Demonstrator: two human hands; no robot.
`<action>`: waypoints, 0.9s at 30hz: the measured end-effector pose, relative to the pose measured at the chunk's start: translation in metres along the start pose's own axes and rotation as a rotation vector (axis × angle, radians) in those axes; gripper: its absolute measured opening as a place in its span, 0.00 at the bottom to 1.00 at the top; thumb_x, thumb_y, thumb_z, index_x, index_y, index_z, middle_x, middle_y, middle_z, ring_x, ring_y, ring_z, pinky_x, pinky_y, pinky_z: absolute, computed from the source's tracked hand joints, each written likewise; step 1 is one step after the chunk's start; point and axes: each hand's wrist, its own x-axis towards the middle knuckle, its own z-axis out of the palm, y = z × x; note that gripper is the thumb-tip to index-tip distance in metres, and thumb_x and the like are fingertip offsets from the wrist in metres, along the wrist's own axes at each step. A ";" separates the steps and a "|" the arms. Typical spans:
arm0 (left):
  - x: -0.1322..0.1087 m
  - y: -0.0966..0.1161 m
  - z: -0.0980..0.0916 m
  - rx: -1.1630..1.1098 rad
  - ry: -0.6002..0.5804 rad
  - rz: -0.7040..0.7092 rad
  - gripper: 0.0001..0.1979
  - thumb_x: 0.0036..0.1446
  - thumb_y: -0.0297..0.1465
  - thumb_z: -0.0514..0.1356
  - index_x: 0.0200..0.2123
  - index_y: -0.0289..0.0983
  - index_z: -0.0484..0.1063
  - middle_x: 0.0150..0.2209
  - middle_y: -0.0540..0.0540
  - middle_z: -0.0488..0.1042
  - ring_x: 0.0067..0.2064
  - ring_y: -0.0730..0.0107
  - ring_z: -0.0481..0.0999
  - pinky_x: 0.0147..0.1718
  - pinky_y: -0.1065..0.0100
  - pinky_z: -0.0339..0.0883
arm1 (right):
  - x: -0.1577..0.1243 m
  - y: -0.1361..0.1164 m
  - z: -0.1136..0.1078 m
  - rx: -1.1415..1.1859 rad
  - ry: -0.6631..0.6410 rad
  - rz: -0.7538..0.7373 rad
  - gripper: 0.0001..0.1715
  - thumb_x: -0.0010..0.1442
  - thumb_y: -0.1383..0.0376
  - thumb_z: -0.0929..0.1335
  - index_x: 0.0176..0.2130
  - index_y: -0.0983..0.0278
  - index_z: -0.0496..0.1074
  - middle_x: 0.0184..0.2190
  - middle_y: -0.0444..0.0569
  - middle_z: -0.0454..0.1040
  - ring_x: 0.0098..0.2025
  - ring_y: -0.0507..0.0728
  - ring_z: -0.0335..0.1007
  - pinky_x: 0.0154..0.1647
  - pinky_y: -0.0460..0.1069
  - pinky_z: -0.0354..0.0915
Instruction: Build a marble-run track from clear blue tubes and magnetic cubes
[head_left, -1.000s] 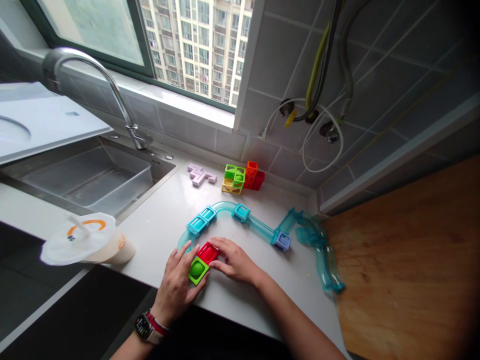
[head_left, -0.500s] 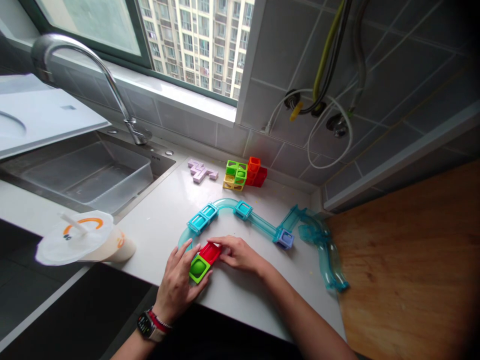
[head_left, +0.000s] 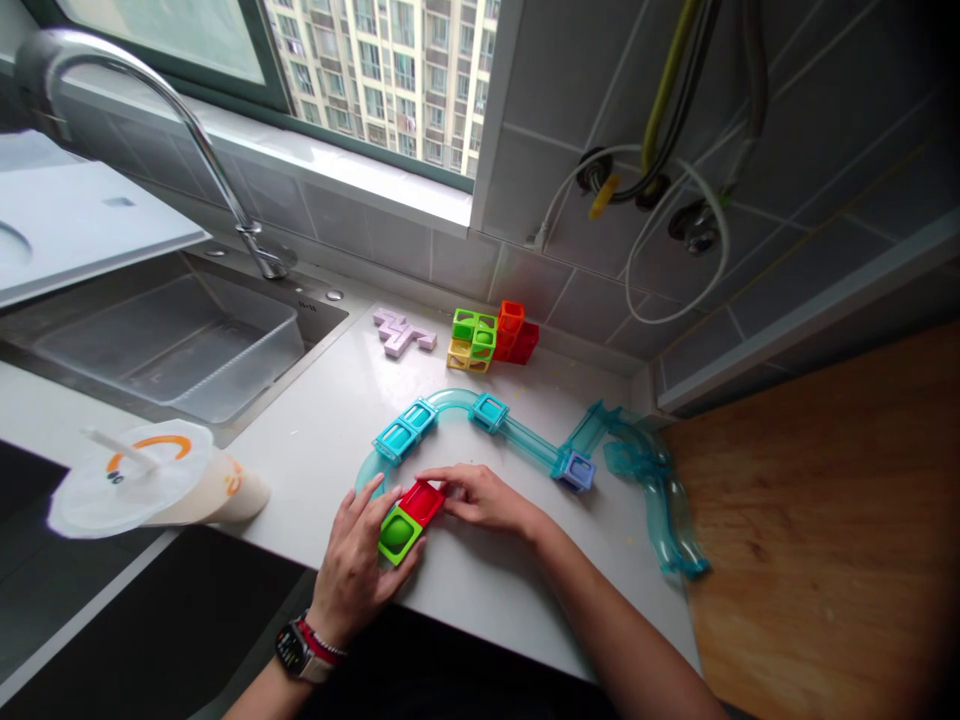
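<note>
While the right hand (head_left: 486, 500) is shifting its thumb along the red block (head_left: 421, 503), pinching its corner, the left hand (head_left: 355, 560) is clamping the adjoining green block (head_left: 398, 536) on the counter (head_left: 487, 590), apparently steadying the pair.

No words or numbers can be read. The cup (head_left: 244, 492) near the front edge of the worktop (head_left: 315, 480) bears an orange arc (head_left: 176, 441) and a small dark mark (head_left: 115, 478) on its lid (head_left: 82, 505), plus an orange mark (head_left: 234, 478) on its side, none legible as lettering. The watch (head_left: 290, 648), just off that edge, has a dark face whose display is too small to read.
</note>
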 end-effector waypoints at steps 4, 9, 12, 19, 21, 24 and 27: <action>0.000 0.001 -0.001 -0.040 0.001 -0.008 0.41 0.58 0.32 0.67 0.70 0.42 0.51 0.62 0.35 0.70 0.69 0.42 0.61 0.65 0.36 0.56 | -0.002 0.000 0.000 0.046 -0.011 0.005 0.35 0.61 0.67 0.72 0.65 0.59 0.66 0.50 0.52 0.78 0.36 0.53 0.75 0.41 0.48 0.72; 0.001 0.001 -0.002 -0.116 0.060 -0.020 0.43 0.55 0.32 0.70 0.69 0.42 0.51 0.66 0.33 0.63 0.71 0.39 0.57 0.63 0.34 0.60 | -0.001 -0.005 -0.002 0.048 -0.029 -0.016 0.39 0.60 0.59 0.75 0.67 0.58 0.64 0.56 0.55 0.75 0.45 0.57 0.75 0.43 0.49 0.73; 0.001 0.002 -0.001 -0.109 0.046 -0.037 0.44 0.55 0.30 0.70 0.69 0.42 0.51 0.64 0.34 0.66 0.71 0.40 0.57 0.64 0.34 0.61 | 0.001 -0.005 -0.006 -0.019 -0.037 -0.044 0.33 0.61 0.60 0.75 0.63 0.59 0.69 0.51 0.54 0.78 0.45 0.57 0.75 0.48 0.51 0.72; 0.003 0.004 -0.002 -0.110 0.032 -0.049 0.42 0.56 0.30 0.69 0.69 0.42 0.51 0.61 0.36 0.71 0.71 0.41 0.57 0.63 0.36 0.63 | 0.003 -0.001 -0.009 -0.056 -0.039 -0.031 0.28 0.63 0.68 0.72 0.61 0.59 0.72 0.49 0.51 0.80 0.44 0.56 0.76 0.46 0.49 0.71; 0.003 0.004 -0.003 -0.106 0.027 -0.052 0.42 0.57 0.30 0.69 0.69 0.42 0.51 0.61 0.37 0.71 0.71 0.41 0.57 0.63 0.36 0.63 | 0.004 -0.001 -0.007 -0.075 -0.041 -0.037 0.29 0.62 0.70 0.71 0.61 0.58 0.71 0.49 0.50 0.80 0.44 0.56 0.76 0.47 0.49 0.71; 0.003 0.003 -0.003 -0.097 0.014 -0.063 0.43 0.57 0.30 0.68 0.70 0.43 0.51 0.61 0.38 0.71 0.71 0.41 0.57 0.64 0.37 0.63 | 0.004 -0.004 -0.006 -0.082 -0.033 -0.035 0.30 0.61 0.73 0.70 0.61 0.57 0.71 0.49 0.50 0.80 0.44 0.56 0.76 0.48 0.50 0.71; 0.002 0.003 -0.003 -0.092 0.004 -0.071 0.43 0.57 0.31 0.68 0.70 0.43 0.51 0.61 0.38 0.71 0.71 0.41 0.56 0.64 0.37 0.63 | 0.000 -0.005 -0.006 -0.031 -0.011 0.006 0.29 0.61 0.71 0.71 0.60 0.59 0.72 0.48 0.51 0.79 0.43 0.56 0.76 0.45 0.49 0.73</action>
